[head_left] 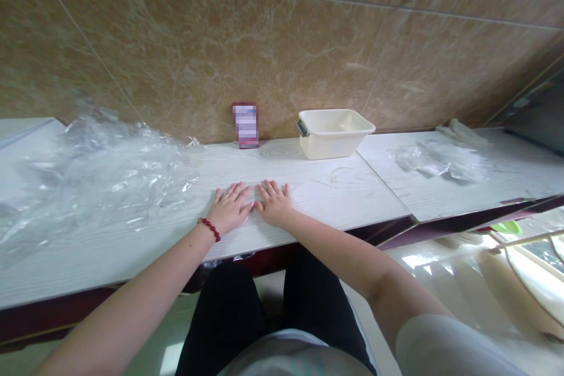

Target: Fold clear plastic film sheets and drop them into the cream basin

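Observation:
My left hand [230,208] lies flat on the white wood-grain tabletop [317,194], fingers spread, with a red bead bracelet [210,228] at the wrist. Beside it my right hand [274,202] rests palm down too, its fingers apart. The two thumbs nearly meet; whether they touch I cannot tell. Something clear and thin seems to lie under or between the hands, too faint to make out. Left of my left hand spreads a large heap of clear plastic bags [118,170]. Beyond my right hand stands a cream plastic bin [330,144] with a grey handle.
A phone-like card with a red border [247,125] leans against the brown marbled wall [198,47]. Farther right are more clear plastic bags [440,160] and a pale cloth-like bundle [462,132]. The table's front edge runs close to my lap.

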A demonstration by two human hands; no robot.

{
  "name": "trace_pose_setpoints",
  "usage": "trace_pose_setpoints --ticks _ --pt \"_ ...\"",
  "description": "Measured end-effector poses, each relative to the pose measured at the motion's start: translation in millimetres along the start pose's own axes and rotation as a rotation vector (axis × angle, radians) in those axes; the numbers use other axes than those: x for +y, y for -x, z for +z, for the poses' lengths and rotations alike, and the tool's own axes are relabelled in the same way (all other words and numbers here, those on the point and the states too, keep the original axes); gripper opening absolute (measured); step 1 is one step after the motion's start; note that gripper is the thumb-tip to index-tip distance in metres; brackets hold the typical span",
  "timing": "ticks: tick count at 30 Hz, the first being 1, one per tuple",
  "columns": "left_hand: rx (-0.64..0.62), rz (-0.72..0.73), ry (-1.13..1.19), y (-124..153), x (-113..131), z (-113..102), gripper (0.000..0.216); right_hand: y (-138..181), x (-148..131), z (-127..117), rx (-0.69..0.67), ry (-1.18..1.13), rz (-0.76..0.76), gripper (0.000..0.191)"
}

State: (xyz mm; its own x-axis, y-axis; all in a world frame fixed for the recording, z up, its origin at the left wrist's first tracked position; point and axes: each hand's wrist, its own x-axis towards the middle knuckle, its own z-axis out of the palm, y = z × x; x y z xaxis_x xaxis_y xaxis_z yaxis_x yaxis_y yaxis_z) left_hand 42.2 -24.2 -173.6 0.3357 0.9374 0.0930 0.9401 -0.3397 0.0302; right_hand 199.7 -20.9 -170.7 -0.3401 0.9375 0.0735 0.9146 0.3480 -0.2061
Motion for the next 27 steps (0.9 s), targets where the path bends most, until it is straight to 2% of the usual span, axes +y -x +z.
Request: trace_pose_setpoints --ticks 8,13,15,18,21,23,27 --pt "-0.051 0.053 -0.037 6.5 -19.0 -2.4 0.076 8.3 24.4 -8.7 -0.023 0.059 0.111 0.053" --pt "-0.014 0.072 -0.042 8.4 -26.7 -6.5 0.081 18.6 48.9 -12.7 0.127 0.041 0.091 0.051" --pt "0.029 0.056 -0.022 10.9 -19.8 -13.3 0.076 26.3 59.5 -19.1 0.193 -0.009 0.001 0.042" --pt "0.027 0.125 0.024 16.5 3.2 -23.1 0.071 40.0 68.3 -32.9 0.194 -0.035 -0.296 0.030" --pt "-0.007 0.215 0.051 21.9 27.9 -23.7 0.072 49.8 65.8 -44.9 0.163 0.056 -0.560 0.023" --pt "-0.020 0.213 0.057 24.3 38.0 -18.9 0.073 51.3 60.7 -48.7 0.141 0.124 -0.642 0.019" --pt "-0.052 0.179 0.065 26.6 42.5 -9.9 0.077 45.9 52.2 -48.0 0.116 0.239 -0.699 0.017"
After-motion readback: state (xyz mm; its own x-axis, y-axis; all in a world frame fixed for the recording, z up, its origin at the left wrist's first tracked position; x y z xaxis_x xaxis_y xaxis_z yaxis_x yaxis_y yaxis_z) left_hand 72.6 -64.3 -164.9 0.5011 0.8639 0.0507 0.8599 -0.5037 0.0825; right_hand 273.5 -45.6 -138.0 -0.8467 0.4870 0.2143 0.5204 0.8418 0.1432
